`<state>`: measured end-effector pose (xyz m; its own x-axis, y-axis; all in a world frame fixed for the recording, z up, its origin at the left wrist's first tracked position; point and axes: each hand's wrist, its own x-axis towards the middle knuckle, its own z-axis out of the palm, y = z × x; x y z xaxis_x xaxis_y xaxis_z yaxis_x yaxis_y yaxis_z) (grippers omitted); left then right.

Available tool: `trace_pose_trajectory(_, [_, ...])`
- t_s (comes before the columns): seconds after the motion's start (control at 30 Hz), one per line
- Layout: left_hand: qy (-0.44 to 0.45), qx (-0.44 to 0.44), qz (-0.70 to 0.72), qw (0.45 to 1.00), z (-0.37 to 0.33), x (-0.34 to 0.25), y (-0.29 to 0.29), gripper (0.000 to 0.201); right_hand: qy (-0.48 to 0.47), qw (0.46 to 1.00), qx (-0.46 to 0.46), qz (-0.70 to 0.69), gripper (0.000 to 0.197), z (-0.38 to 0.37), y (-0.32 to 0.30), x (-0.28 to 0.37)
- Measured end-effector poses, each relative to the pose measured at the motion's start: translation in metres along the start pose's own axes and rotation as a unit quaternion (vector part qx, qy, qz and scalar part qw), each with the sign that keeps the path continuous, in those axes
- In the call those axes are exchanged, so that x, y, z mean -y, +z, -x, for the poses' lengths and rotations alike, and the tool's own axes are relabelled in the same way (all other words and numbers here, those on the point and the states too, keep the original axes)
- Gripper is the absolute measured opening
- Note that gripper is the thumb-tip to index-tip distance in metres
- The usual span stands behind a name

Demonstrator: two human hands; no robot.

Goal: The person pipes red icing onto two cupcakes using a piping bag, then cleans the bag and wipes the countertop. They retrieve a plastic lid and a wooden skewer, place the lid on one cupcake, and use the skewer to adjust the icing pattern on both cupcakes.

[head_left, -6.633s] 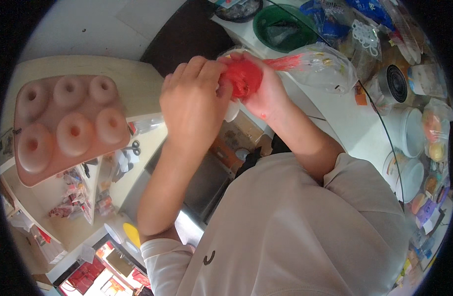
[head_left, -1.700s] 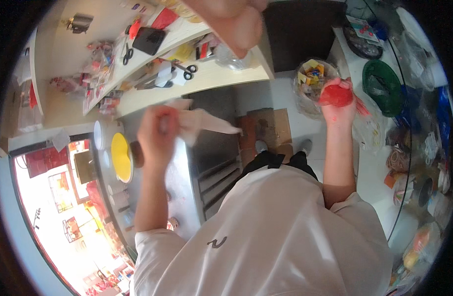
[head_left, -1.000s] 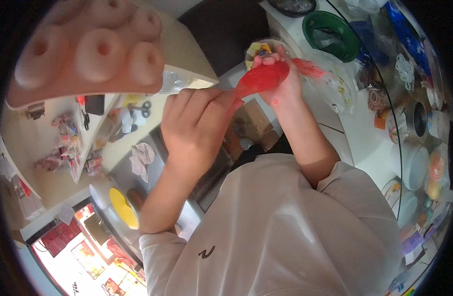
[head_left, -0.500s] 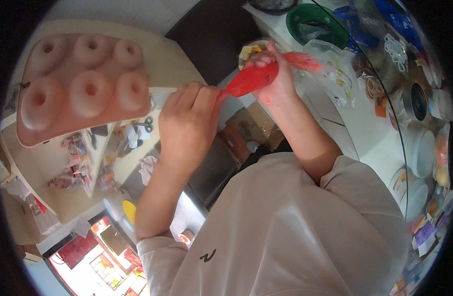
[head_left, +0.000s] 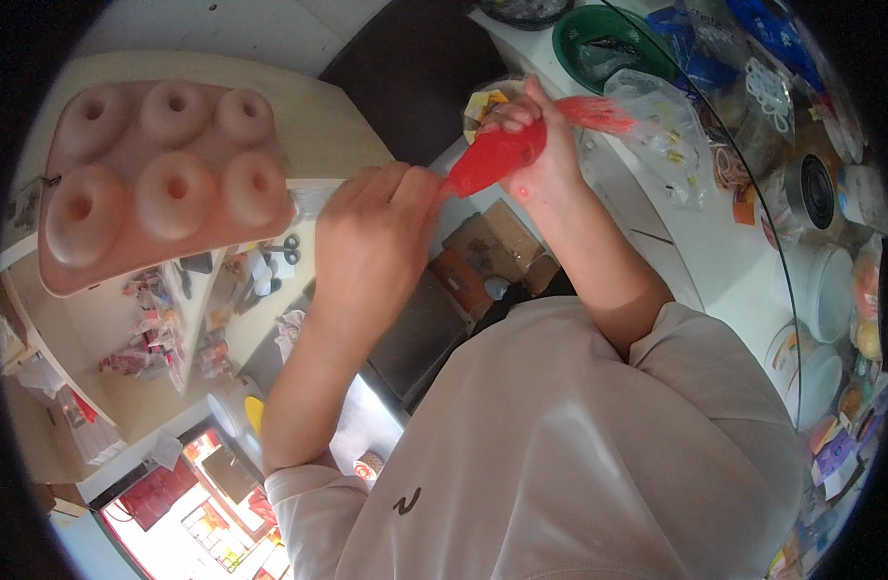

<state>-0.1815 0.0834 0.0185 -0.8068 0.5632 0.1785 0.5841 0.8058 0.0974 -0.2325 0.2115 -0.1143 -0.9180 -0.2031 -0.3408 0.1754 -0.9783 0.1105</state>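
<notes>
Between my hands is a soft plastic piping bag point(head_left: 494, 157) with a bright red filling. My right hand point(head_left: 538, 155) wraps round its wide part, and the loose, red-streaked end of the bag sticks out past the wrist side. My left hand point(head_left: 376, 227) is closed on the narrow end, its fingertips hidden behind the back of the hand. The bag is held up in the air, tilted a little. To the left of my left hand is a pinkish silicone mold point(head_left: 163, 193) with several ring-shaped bulges facing up.
The mold rests on a pale counter point(head_left: 328, 130). On the right-hand counter are a green basin point(head_left: 608, 48), a clear plastic bag point(head_left: 661, 135), a round black-lidded container point(head_left: 811, 196) and white tubs point(head_left: 821, 290). Scissors point(head_left: 287, 248) lie at left. A dark thin cable point(head_left: 758, 174) crosses at right.
The red bulge between my hands looks shorter and fuller, and my left hand has shifted slightly right. The mold and surroundings appear slightly shifted as the view moves.
</notes>
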Motion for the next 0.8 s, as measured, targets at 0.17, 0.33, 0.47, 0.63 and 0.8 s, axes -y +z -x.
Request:
trace_pose_trajectory(0.17, [-0.006,0.037,0.008,0.999,-0.005,-0.002,-0.001,0.011,-0.023,0.999,-0.024,0.023,0.035,0.014,0.015,-0.003])
trace_pose_trajectory(0.33, [-0.017,0.063,-0.012,0.998,-0.005,-0.003,0.002,0.011,-0.015,0.999,-0.009,0.048,0.037,0.013,0.009,-0.004])
trace_pose_trajectory(0.47, [-0.035,0.048,-0.042,0.997,-0.004,-0.001,0.008,0.012,-0.021,0.997,-0.021,0.078,0.038,0.015,0.010,-0.008])
trace_pose_trajectory(0.63, [-0.062,0.043,-0.064,0.995,-0.001,0.000,0.013,0.012,-0.006,0.995,-0.023,0.096,0.038,0.022,0.016,-0.014])
trace_pose_trajectory(0.8, [-0.058,0.051,-0.083,0.993,0.000,0.003,0.014,0.011,0.005,0.995,-0.036,0.088,0.037,0.020,0.015,-0.017])
